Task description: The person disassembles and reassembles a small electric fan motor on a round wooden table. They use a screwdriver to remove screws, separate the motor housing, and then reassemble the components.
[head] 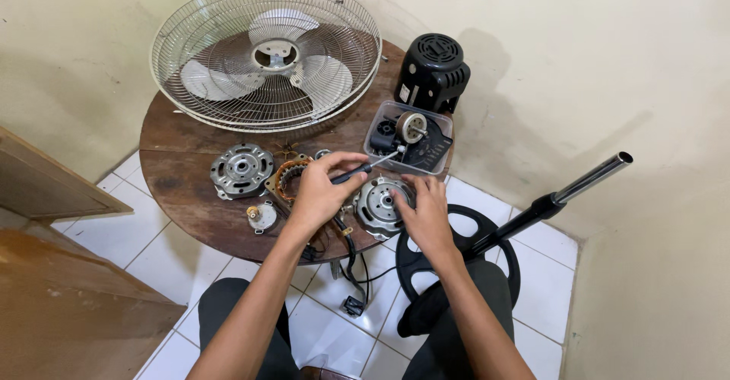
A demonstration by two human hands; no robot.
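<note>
Round wooden table (pixel 182 169) in tiled corner, fan guard (pixel 266 53) upper left. Left hand (pixel 319 190) grips screwdriver (pixel 365 169); right hand (pixel 426 213) clasps motor housing (pixel 378 207) at centre. Screw work under way; next, tip likely needs seating squarely.

label (pixel 404 93) | small pale rectangle | low on black motor housing (pixel 432 70) | table's far edge
</note>
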